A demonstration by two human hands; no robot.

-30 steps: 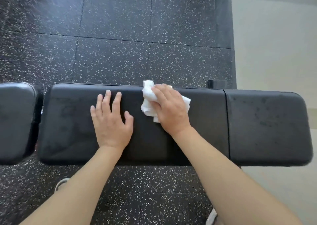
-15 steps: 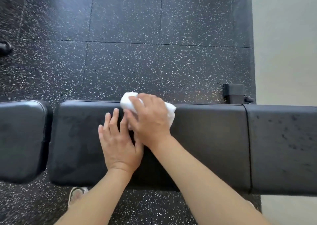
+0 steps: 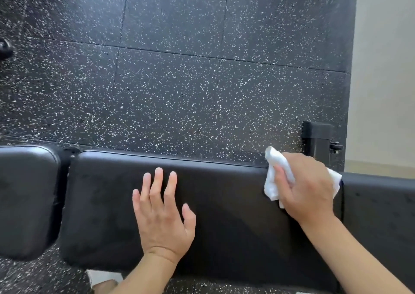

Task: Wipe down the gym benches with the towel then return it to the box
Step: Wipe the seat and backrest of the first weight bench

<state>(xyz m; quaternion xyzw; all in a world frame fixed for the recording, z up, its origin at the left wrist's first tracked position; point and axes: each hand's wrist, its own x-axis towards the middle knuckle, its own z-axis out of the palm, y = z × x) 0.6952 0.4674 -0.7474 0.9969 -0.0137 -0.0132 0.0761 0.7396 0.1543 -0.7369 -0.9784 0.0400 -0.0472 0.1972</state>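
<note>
A black padded gym bench (image 3: 224, 204) spans the frame over speckled rubber flooring (image 3: 179, 91). The left hand (image 3: 162, 215) lies flat on the pad, fingers straight and spread; at its two o'clock, the right hand (image 3: 307, 188) clutches the bunched white towel (image 3: 272, 181) against the bench's far edge.

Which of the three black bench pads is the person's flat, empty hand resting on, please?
The long middle pad: the left hand lies flat on it, while the right hand holds the towel near its right end.
</note>
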